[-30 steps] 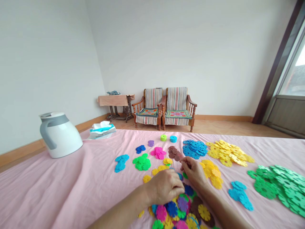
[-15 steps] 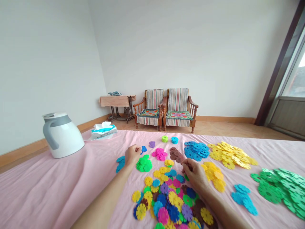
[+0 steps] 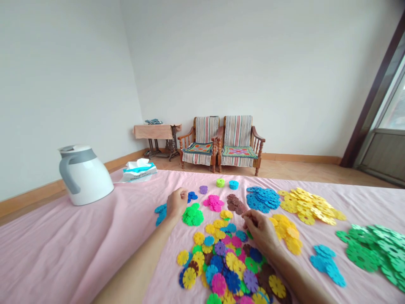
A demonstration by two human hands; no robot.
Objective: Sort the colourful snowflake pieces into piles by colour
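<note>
My left hand (image 3: 176, 202) is stretched out over the pink cloth, fingers curled, beside the small dark blue pile (image 3: 192, 196) and the bright green pile (image 3: 193, 215); what it pinches is too small to make out. My right hand (image 3: 260, 228) rests at the far edge of the mixed heap of coloured flower discs (image 3: 226, 266), fingers pinched just below the brown pile (image 3: 235, 204). Whether a disc is in it is hidden.
Sorted piles lie across the cloth: pink (image 3: 213, 202), blue (image 3: 263, 198), yellow (image 3: 308, 206), green (image 3: 375, 250), light blue (image 3: 325, 261). A white jug (image 3: 84, 175) and a tissue pack (image 3: 139, 171) stand at left. Two wooden chairs (image 3: 221, 143) are on the floor behind.
My left hand left the mixed heap and reached forward-left to the dark blue and green piles, where it has stayed. My right hand has hardly moved.
</note>
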